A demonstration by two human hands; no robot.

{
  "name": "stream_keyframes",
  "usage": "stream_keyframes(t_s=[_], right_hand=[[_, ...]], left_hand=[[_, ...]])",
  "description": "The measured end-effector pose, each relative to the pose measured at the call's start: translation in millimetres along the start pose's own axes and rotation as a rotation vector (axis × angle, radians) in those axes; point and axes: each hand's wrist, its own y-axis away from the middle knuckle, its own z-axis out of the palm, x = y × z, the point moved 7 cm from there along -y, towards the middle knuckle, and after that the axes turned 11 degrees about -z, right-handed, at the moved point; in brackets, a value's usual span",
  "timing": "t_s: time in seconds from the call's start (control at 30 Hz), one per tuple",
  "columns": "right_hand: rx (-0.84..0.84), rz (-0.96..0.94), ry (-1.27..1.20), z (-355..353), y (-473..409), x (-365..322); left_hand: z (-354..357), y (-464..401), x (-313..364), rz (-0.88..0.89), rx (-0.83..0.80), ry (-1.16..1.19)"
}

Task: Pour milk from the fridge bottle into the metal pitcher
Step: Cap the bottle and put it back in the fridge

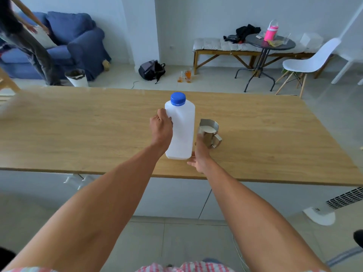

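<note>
Wrapped round the upright white plastic milk bottle with its blue cap on, the left hand holds firm while the right hand hangs loose beside the milk-filled metal pitcher on the wooden bench — set down gently, clear of the pitcher.

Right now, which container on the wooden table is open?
The metal pitcher: open-topped with milk showing inside, whereas the white bottle beside it wears its blue cap.
</note>
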Motion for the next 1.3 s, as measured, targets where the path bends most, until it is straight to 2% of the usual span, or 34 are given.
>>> stream_keyframes(t_s=[0.1, 0.27, 0.5, 0.7, 0.9, 1.03, 1.3], right_hand=[[-0.006, -0.018, -0.086, 7.4, -6.3, 3.0], [-0.037, -0.068, 0.002, 15.4, -23.8, 8.6], [-0.119, -0.068, 0.090, 19.8, -34.5, 5.3], [-0.277, -0.077, 0.228, 47.4, -27.7, 4.3], [-0.493, -0.061, 0.295, 104.1, 11.1, 19.4], [-0.626, -0.051, 0.341, 150.4, 50.1, 40.0], [-0.894, -0.062, 0.414, 244.5, 172.3, 92.7]], left_hand=[[-4.5, 6.5, 2.3, 0.000, -0.001, 0.026], [-10.2, 16.3, 6.7, 0.008, 0.015, 0.081], [-18.2, 29.3, 7.4, -0.016, 0.137, 0.134], [-54.0, 51.4, 0.7, -0.045, 0.371, 0.163], [-120.4, 88.1, -7.6, -0.042, 0.615, 0.274], [-175.3, 125.5, -11.4, -0.007, 0.768, 0.343], [-298.4, 240.5, -14.9, 0.055, 1.065, 0.309]])
